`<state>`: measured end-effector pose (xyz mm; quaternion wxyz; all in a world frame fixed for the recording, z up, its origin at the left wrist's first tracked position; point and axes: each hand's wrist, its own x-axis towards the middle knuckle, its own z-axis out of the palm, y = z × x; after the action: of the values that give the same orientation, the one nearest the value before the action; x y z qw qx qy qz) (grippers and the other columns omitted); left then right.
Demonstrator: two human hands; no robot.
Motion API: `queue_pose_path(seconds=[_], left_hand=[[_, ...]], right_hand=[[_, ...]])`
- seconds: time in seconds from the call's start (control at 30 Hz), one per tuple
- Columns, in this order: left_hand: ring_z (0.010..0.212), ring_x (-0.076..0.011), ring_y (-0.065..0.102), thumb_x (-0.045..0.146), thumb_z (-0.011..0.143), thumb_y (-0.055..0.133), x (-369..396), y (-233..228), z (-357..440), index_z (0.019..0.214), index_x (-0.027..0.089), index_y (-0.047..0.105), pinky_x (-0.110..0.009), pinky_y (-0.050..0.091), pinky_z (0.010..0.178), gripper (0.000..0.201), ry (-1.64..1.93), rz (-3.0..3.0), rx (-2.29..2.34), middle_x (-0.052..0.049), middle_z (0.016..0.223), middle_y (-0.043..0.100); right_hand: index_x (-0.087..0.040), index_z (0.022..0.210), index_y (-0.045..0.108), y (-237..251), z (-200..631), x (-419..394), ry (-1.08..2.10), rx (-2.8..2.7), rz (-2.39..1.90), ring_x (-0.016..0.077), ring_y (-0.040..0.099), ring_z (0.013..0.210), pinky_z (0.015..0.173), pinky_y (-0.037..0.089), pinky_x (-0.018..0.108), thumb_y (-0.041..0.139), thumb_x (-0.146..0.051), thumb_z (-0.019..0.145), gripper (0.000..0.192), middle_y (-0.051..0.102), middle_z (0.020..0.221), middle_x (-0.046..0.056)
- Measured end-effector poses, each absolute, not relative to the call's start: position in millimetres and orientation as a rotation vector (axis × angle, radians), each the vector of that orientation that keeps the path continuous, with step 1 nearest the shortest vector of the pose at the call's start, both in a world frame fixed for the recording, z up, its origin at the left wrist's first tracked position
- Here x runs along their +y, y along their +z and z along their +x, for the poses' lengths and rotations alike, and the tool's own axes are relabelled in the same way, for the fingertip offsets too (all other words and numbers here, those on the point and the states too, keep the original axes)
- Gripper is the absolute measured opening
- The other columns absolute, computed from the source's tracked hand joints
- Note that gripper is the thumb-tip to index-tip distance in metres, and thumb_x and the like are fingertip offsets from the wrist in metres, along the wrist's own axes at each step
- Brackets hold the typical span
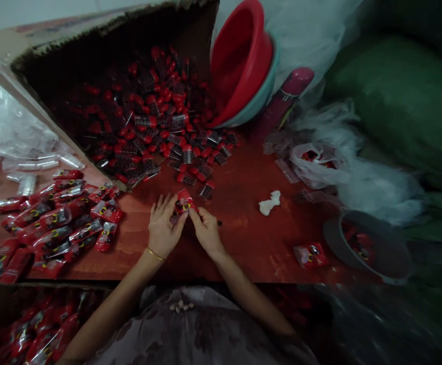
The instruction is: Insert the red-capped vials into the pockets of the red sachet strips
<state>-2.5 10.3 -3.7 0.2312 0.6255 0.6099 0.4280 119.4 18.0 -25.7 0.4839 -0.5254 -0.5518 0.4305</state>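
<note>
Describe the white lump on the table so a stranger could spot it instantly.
Start at the red wooden table and find the two hands, left hand and right hand, pinching a red packet. Just right of them, on bare wood, lies the white crumpled lump. It is the only white, unwrapped item there; everything nearby is red or black.

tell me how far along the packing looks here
Done: a pile of filled red sachets lies at the left of the table. In hand: the left hand and right hand together pinch one red sachet. Left: many loose red-capped vials spill from the tipped cardboard box, so judging by that heap, much seems undone.
</note>
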Motion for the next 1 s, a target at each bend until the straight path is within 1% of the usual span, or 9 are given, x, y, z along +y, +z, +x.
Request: queue_pose_path(seconds=[0.1, 0.2, 0.3, 0.5, 0.6, 0.77, 0.87, 0.93, 1.0], left_hand=[[0.093, -0.0232, 0.062, 0.042, 0.072, 0.062, 14, -2, 0, 0.112, 0.016, 0.061, -0.034, 0.048, 0.081, 0.048, 1.22, 1.224, 1.476, -0.011, 0.105, 0.067], [0.057, -0.0134, 0.058, 0.045, 0.064, 0.068, 19, -3, 3, 0.083, 0.012, 0.07, -0.024, 0.047, 0.055, 0.038, 1.152, 0.935, 1.336, -0.005, 0.068, 0.068], [0.05, -0.009, 0.051, 0.041, 0.058, 0.074, 23, -6, 8, 0.071, 0.012, 0.071, -0.021, 0.042, 0.049, 0.032, 1.209, 0.866, 1.321, -0.001, 0.059, 0.064], [0.046, -0.0074, 0.048, 0.044, 0.056, 0.074, 29, -4, 10, 0.072, 0.012, 0.069, -0.021, 0.041, 0.049, 0.037, 1.261, 0.732, 1.34, 0.0, 0.057, 0.061], [0.042, -0.0063, 0.04, 0.049, 0.06, 0.069, 33, -5, 2, 0.063, 0.012, 0.067, -0.019, 0.034, 0.043, 0.037, 1.183, 0.954, 1.479, 0.003, 0.047, 0.052], [0.048, -0.0095, 0.045, 0.052, 0.068, 0.059, 38, -8, -13, 0.058, 0.013, 0.067, -0.02, 0.029, 0.045, 0.041, 0.989, 1.41, 1.728, 0.003, 0.045, 0.05], [0.055, -0.0155, 0.055, 0.052, 0.076, 0.05, 41, -8, -17, 0.065, 0.014, 0.069, -0.023, 0.036, 0.052, 0.043, 0.811, 1.666, 1.813, -0.001, 0.051, 0.058], [0.081, -0.0257, 0.062, 0.048, 0.077, 0.05, 44, -10, -18, 0.086, 0.013, 0.07, -0.032, 0.044, 0.071, 0.041, 0.721, 1.898, 1.885, -0.01, 0.079, 0.069], [0.114, -0.0361, 0.049, 0.044, 0.075, 0.054, 47, -14, -18, 0.116, 0.008, 0.058, -0.047, 0.035, 0.093, 0.054, 0.693, 2.068, 1.989, -0.021, 0.118, 0.059]], right_hand=[[-0.018, 0.066, 0.051, -26, 124, 20, 1.057, -1.295, -1.241, 0.0094, 0.042, 0.056, 0.055, 0.035, 0.02, 0.044, -0.039, 0.085, 0.03, 0.046, 0.059, -0.004], [-0.018, 0.061, 0.047, -25, 127, 18, 1.048, -1.347, -1.259, 0.0087, 0.039, 0.052, 0.051, 0.032, 0.02, 0.044, -0.039, 0.085, 0.031, 0.042, 0.055, -0.005], [-0.019, 0.056, 0.042, -25, 124, 19, 0.976, -1.389, -1.315, 0.0083, 0.035, 0.05, 0.049, 0.028, 0.021, 0.042, -0.039, 0.085, 0.035, 0.038, 0.051, -0.005], [-0.019, 0.054, 0.042, -26, 120, 33, 0.999, -1.416, -1.357, 0.0084, 0.036, 0.049, 0.048, 0.027, 0.021, 0.04, -0.042, 0.085, 0.038, 0.038, 0.05, -0.005], [-0.019, 0.053, 0.042, -25, 121, 41, 0.898, -1.464, -1.407, 0.0085, 0.035, 0.049, 0.048, 0.026, 0.021, 0.04, -0.041, 0.085, 0.039, 0.038, 0.05, -0.005], [-0.019, 0.054, 0.045, -28, 122, 51, 0.787, -1.453, -1.422, 0.009, 0.039, 0.05, 0.05, 0.029, 0.021, 0.04, -0.041, 0.086, 0.039, 0.043, 0.052, -0.004], [-0.019, 0.056, 0.045, -32, 124, 55, 0.838, -1.337, -1.439, 0.0091, 0.039, 0.047, 0.048, 0.03, 0.021, 0.038, -0.044, 0.086, 0.04, 0.042, 0.048, -0.005], [-0.019, 0.054, 0.043, -33, 125, 57, 0.812, -1.303, -1.449, 0.0089, 0.037, 0.046, 0.047, 0.029, 0.021, 0.039, -0.046, 0.085, 0.041, 0.04, 0.047, -0.006], [-0.02, 0.051, 0.04, -35, 125, 58, 0.757, -1.29, -1.45, 0.0084, 0.034, 0.046, 0.046, 0.027, 0.021, 0.04, -0.047, 0.084, 0.043, 0.036, 0.046, -0.006]])
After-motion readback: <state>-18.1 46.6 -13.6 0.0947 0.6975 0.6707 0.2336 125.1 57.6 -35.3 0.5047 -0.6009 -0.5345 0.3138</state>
